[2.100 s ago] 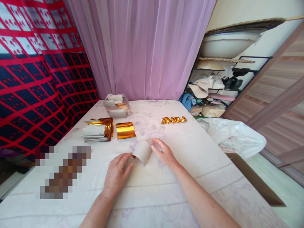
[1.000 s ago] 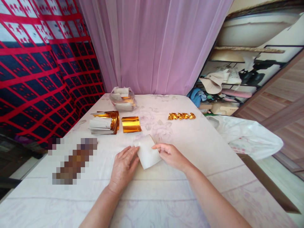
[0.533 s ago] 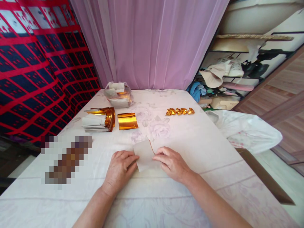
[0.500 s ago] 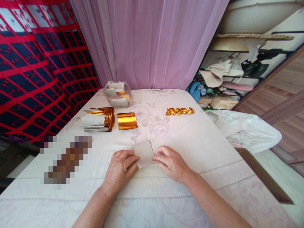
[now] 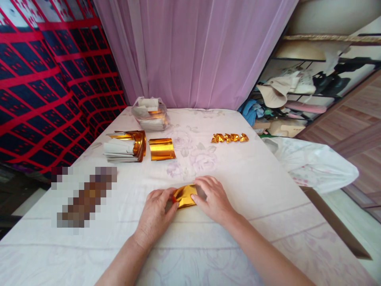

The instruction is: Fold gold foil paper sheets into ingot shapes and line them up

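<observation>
Low in the middle, the left hand [image 5: 156, 210] and right hand [image 5: 213, 198] pinch the gold paper [image 5: 184, 196] flat on the bench [image 5: 253, 186], mid-fold; the crease needs pressing next.

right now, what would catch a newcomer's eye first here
Most likely the gold foil sheet at the near middle of the table, pressed between the left hand and the right hand. Next, the foil stack on the far left and the row of small folded gold pieces on the far right.
</observation>
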Available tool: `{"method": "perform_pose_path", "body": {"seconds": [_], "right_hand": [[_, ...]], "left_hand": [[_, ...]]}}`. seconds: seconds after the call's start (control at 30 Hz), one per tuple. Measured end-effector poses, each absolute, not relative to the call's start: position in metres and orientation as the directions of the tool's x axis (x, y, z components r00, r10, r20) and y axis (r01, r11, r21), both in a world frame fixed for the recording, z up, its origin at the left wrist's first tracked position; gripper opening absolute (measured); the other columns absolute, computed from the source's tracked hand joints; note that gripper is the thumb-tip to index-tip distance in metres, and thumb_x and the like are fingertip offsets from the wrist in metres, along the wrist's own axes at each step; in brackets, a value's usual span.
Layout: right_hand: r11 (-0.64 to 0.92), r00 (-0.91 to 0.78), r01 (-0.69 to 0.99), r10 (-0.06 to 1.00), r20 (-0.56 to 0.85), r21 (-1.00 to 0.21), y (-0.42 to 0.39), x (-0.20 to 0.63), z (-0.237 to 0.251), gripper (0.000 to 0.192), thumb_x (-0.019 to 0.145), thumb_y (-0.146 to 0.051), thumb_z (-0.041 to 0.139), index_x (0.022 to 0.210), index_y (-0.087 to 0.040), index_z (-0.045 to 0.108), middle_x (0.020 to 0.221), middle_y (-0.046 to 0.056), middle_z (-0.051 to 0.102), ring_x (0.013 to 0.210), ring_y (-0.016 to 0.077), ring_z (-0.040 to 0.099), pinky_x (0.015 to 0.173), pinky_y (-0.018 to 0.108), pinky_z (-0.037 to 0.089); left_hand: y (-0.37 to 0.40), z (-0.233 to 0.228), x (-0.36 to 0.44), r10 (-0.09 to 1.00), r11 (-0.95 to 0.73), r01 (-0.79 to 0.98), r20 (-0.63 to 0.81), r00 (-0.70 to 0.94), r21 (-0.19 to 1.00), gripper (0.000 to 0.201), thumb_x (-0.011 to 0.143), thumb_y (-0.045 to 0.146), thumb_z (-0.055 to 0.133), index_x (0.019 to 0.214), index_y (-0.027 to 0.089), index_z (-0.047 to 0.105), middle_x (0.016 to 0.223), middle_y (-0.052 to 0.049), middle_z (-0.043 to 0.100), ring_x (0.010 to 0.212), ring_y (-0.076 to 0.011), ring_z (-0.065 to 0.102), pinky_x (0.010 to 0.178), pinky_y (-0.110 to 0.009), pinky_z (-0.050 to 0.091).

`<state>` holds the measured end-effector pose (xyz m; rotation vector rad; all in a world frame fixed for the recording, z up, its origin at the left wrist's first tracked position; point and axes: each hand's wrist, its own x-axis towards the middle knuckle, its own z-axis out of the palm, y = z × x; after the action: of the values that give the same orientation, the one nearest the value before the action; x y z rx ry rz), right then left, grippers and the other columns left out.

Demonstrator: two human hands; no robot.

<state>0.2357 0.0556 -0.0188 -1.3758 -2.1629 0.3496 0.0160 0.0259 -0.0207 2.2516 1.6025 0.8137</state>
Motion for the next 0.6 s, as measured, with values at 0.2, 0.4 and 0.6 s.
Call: {"method": "perform_pose_path", "body": {"seconds": [0.2,0.4,0.6], "right_hand": [[0.381,-0.345,0.83,0.924,0.161,-0.407,0.062,0.231,-0.014,0.034,0.077,-0.022,0.065,0.111,-0.022,0.064,0.137,0.013,0.052,0.133,0.031,0.04,0.105,0.05,0.034],[0.385,-0.355,0.801,0.922,0.153,-0.458,0.068,0.226,-0.012,0.021,0.072,-0.014,0.066,0.092,-0.019,0.063,0.134,0.014,0.055,0.133,0.0315,0.04,0.103,0.049,0.036],[0.406,-0.381,0.644,0.905,0.188,-0.648,0.063,0.226,-0.018,0.018,0.075,-0.012,0.058,0.089,-0.023,0.059,0.096,0.003,0.07,0.093,0.0202,0.064,0.086,0.035,0.046]], "left_hand": [[0.027,-0.031,0.014,0.891,-0.422,0.789,0.365,0.269,0.447,0.039,0.088,0.027,0.06,0.127,0.023,0.058,0.125,-0.01,0.065,0.113,-0.0274,0.06,0.095,-0.045,0.048],[0.028,-0.034,0.014,0.888,-0.413,0.822,0.373,0.269,0.392,0.046,0.089,0.029,0.057,0.134,0.021,0.054,0.136,-0.012,0.06,0.127,-0.0312,0.052,0.102,-0.052,0.043],[0.029,-0.028,0.012,0.905,-0.371,0.792,0.379,0.193,0.485,0.041,0.087,0.035,0.061,0.125,0.021,0.059,0.11,-0.009,0.072,0.103,-0.0276,0.066,0.102,-0.053,0.042]]}}
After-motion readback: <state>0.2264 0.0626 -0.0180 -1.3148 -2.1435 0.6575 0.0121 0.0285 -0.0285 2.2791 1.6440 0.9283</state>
